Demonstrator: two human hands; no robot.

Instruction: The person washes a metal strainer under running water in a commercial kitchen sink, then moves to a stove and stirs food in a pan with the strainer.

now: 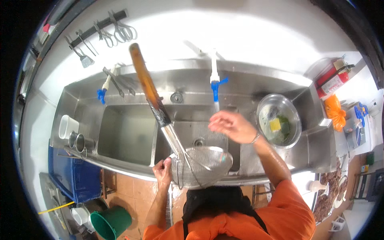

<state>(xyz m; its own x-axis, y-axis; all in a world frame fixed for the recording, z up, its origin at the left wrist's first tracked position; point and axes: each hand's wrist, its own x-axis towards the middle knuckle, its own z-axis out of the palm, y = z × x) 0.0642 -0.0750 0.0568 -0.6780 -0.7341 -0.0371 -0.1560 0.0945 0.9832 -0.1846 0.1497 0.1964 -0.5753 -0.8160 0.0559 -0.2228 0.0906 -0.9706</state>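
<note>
My left hand (163,172) grips the rim of a large wire-mesh strainer (201,165), tilted over the front edge of the steel sink. Its long wooden handle (144,75), bound with black wrapping near the metal rods, slants up and away to the left. Above the right basin (180,130), my right hand (234,127) is held out with nothing in it, its fingertips blurred. Just beyond the fingers, a white tap with a blue valve (214,88) lets out a stream of water. To the right of that hand sits a metal bowl (295,115) holding a yellow-and-green sponge (275,124) and cloudy liquid.
Cloudy water fills the left basin (129,135). A white plastic container (68,126) and metal cups (80,142) stand at the sink's left end. Scissors (121,31) hang on a wall rack. A fire extinguisher (333,79) is at right; a green bucket (111,222) is on the floor.
</note>
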